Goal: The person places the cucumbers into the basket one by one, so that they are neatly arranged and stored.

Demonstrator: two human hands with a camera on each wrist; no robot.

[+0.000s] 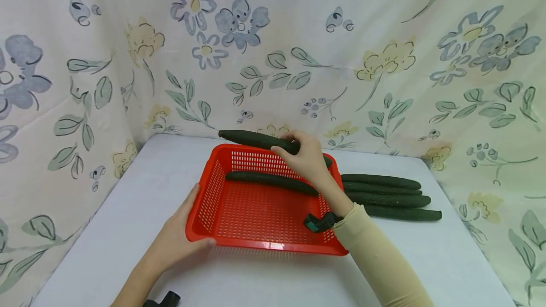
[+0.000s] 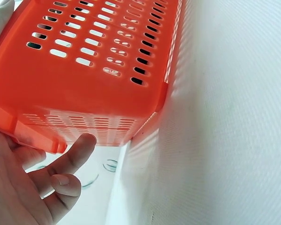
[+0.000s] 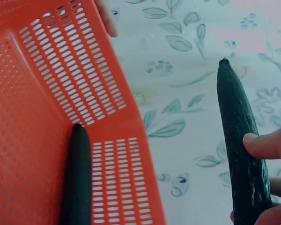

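Note:
In the head view my right hand [image 1: 300,155] grips a dark green cucumber [image 1: 249,138] above the back rim of the red plastic basket [image 1: 273,246]. The thumb lies along its near side in the right wrist view, and a green end shows past the hand's right side. A second cucumber [image 3: 77,178] lies inside the basket along its back wall. At the near left corner, my left hand [image 1: 175,240] rests against the basket, thumb along the front and fingers along the left side. In the left wrist view those fingers [image 2: 68,161] look loose beneath the rim.
Several cucumbers [image 1: 386,199] lie side by side on the white table [image 1: 170,169], to the right of the basket. Floral cloth [image 1: 273,60] hangs behind and along the sides. A dark wrist strap [image 1: 322,221] is on the right wrist.

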